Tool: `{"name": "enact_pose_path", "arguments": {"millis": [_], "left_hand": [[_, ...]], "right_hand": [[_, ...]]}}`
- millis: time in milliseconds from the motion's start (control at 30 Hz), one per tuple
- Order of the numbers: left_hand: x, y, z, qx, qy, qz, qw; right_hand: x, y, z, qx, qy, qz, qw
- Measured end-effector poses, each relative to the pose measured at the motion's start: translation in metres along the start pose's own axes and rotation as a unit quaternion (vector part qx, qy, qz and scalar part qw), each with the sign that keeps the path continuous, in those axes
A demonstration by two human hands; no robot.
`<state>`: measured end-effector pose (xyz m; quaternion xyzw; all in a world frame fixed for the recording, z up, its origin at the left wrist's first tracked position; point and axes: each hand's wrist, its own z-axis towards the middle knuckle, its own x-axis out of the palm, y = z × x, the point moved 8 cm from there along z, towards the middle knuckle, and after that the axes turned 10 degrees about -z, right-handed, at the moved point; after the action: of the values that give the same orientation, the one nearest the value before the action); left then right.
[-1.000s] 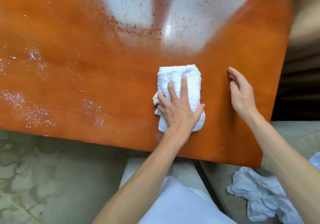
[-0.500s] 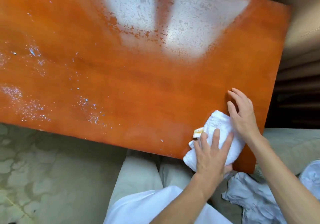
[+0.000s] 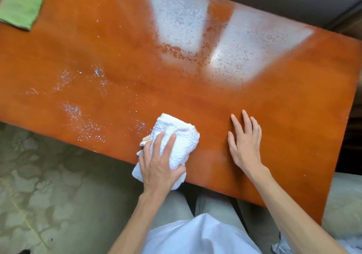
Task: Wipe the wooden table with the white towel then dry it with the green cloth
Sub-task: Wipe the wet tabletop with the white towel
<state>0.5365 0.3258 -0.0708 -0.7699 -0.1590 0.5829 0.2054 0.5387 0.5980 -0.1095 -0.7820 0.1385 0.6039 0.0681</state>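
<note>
Two hands on wooden table (image 3: 117, 44) | left hand (image 3: 158, 164) grips folded white towel (image 3: 174, 142) at near edge | right hand (image 3: 245, 142) spread flat beside it | green cloth (image 3: 19, 8) far-left corner, untouched.

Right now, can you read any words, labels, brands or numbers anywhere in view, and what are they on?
None: no readable text in this view.
white towel, under the left hand: no tag or print shows.
green cloth: plain.
wooden table, where the right hand rests: only droplets and glare, no marks.
</note>
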Motion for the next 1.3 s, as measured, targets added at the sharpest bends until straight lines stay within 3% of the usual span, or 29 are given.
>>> {"name": "enact_pose_path", "arguments": {"millis": [267, 467, 600, 700, 867, 1000, 1300], "left_hand": [[-0.080, 0.106, 0.059, -0.028, -0.039, 0.012, 0.999], [-0.122, 0.173, 0.094, -0.107, -0.094, -0.029, 0.989], [-0.106, 0.157, 0.090, -0.130, -0.108, 0.000, 0.986], [-0.082, 0.123, 0.079, -0.076, -0.142, 0.018, 0.987], [-0.026, 0.024, 0.075, 0.018, -0.064, 0.019, 0.998], [-0.016, 0.009, 0.106, 0.049, -0.041, -0.002, 0.998], [-0.081, 0.082, 0.163, -0.105, -0.134, -0.041, 0.985]], "right_hand": [[0.002, 0.083, 0.010, -0.001, -0.029, -0.002, 1.000], [0.013, 0.146, 0.021, 0.042, -0.054, 0.012, 0.998], [0.015, 0.151, 0.019, 0.075, -0.093, -0.017, 0.993], [0.014, 0.151, 0.019, 0.084, -0.098, -0.024, 0.991], [0.018, 0.147, 0.021, 0.085, -0.089, -0.030, 0.992], [0.022, 0.145, 0.021, 0.091, -0.093, -0.028, 0.991], [0.013, 0.149, 0.020, 0.095, -0.103, -0.003, 0.990]]}}
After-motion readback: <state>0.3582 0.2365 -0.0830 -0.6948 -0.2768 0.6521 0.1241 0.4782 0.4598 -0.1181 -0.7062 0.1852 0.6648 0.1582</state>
